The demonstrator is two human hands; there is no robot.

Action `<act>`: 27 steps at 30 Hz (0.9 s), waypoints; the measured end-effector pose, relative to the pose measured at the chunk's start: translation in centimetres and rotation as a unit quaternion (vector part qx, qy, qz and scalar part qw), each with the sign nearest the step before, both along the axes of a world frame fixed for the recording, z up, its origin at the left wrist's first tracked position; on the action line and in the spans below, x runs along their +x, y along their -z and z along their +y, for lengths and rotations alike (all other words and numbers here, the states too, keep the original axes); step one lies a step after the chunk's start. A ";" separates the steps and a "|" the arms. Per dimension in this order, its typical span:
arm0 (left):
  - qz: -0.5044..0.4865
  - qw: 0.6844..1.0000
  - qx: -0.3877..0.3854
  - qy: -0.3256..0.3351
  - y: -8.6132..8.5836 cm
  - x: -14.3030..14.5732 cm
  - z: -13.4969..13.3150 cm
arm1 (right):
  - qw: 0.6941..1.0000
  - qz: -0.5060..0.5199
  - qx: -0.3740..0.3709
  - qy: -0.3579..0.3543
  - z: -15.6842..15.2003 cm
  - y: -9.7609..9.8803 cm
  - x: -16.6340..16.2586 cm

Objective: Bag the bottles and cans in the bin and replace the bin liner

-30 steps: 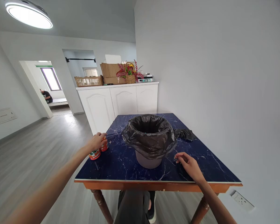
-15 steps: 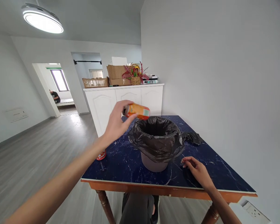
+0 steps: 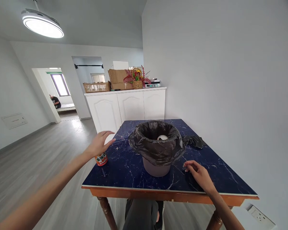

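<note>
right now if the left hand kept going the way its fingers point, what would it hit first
Likely the bin, at its black bag liner. The left hand is open, fingers pointing right across the table above the orange can. Depth is unclear, so it might pass just behind the rim.

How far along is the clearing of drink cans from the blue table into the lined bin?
Done: one can lies inside the bin. In hand: the left hand hovers open over the red can standing on the table, not gripping it. The right hand rests on the tabletop. Left: that red can.
</note>
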State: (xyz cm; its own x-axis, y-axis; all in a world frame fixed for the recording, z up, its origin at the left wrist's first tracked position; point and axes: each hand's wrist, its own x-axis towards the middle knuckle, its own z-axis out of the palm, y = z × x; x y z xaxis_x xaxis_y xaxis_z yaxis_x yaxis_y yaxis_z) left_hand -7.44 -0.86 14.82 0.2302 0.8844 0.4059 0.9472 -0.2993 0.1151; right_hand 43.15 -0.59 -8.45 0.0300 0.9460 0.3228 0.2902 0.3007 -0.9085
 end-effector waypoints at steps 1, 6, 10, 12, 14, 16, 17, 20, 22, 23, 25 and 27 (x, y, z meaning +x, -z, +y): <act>0.021 0.998 -0.044 -0.043 1.1 -1.5 0.1 | 1.000 0.000 0.000 0.001 0.0 0.0 0.0; 0.023 0.991 -0.086 -0.104 6.0 -5.2 -0.5 | 1.000 -0.006 0.000 0.001 -0.1 -0.2 0.0; 0.003 0.990 -0.050 -0.134 6.1 -4.2 -1.0 | 1.000 -0.016 -0.011 0.000 -0.2 -0.4 0.0; -0.036 0.990 0.027 -0.135 4.2 -2.3 -1.2 | 1.000 -0.017 -0.011 0.001 -0.2 -0.4 0.0; -0.133 0.972 0.182 -0.072 1.3 0.8 -1.4 | 1.000 -0.017 -0.010 0.000 -0.2 -0.4 0.0; -0.178 0.947 0.268 0.015 -2.0 4.7 -1.8 | 1.000 -0.019 -0.009 0.002 -0.2 -0.3 0.0; -0.179 0.943 0.279 0.038 -3.4 6.8 -2.0 | 1.000 -0.021 -0.009 0.004 -0.2 -0.3 0.0; -0.176 0.935 0.284 0.120 -6.5 13.0 -2.3 | 1.000 -0.021 -0.006 0.006 -0.2 -0.3 -0.1; -0.164 0.935 0.255 0.186 -7.0 16.2 -2.0 | 1.000 -0.017 -0.004 0.005 -0.1 -0.4 -0.1; -0.159 0.937 0.220 0.221 -6.9 17.5 -1.7 | 1.000 -0.015 -0.004 0.006 -0.2 -0.4 -0.2; -0.143 0.946 0.141 0.256 -6.1 19.1 -1.0 | 1.000 -0.010 -0.005 0.005 -0.2 -0.6 -0.2; -0.148 0.954 0.093 0.242 -5.0 19.4 -0.3 | 1.000 -0.002 -0.007 0.003 -0.3 -0.9 -0.3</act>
State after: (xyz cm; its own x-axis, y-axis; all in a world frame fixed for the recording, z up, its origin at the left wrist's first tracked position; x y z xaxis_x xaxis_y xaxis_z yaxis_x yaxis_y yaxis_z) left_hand 11.96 -1.21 19.80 0.4454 0.6090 0.6563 0.6266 -0.7356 0.2573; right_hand 42.83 -0.89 -7.54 0.0349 0.9502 0.3098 0.2958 0.2863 -0.9113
